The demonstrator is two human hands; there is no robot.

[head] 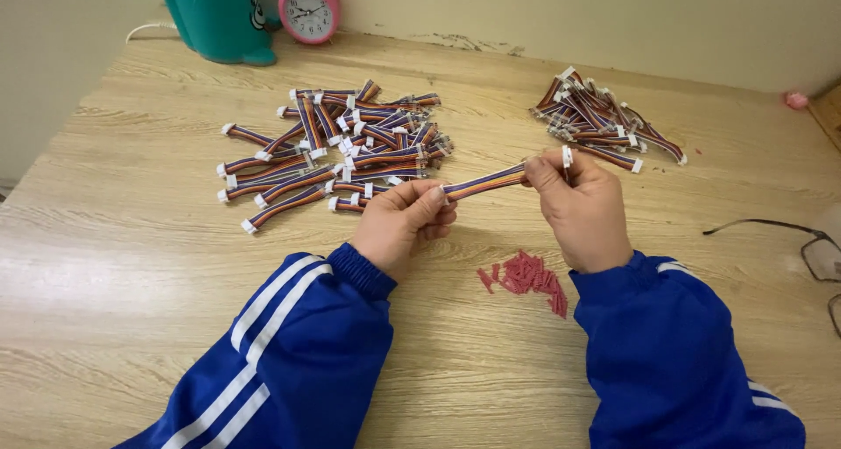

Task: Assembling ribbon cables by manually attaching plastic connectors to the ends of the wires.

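My left hand (401,224) and my right hand (578,208) hold one short multicoloured ribbon cable (484,183) stretched between them above the wooden table (131,239). The left fingers pinch its left end. The right fingers grip its right end, where a white connector (567,156) sticks up above the thumb. A big pile of the same cables with white connectors (337,151) lies beyond my left hand. A smaller pile of cables (600,116) lies beyond my right hand. Small red pieces (526,278) sit in a heap on the table between my blue sleeves.
A teal container (217,15) and a pink alarm clock (308,7) stand at the table's far edge by the wall. Glasses (810,247) lie at the right edge. A small pink object (795,100) sits at the far right.
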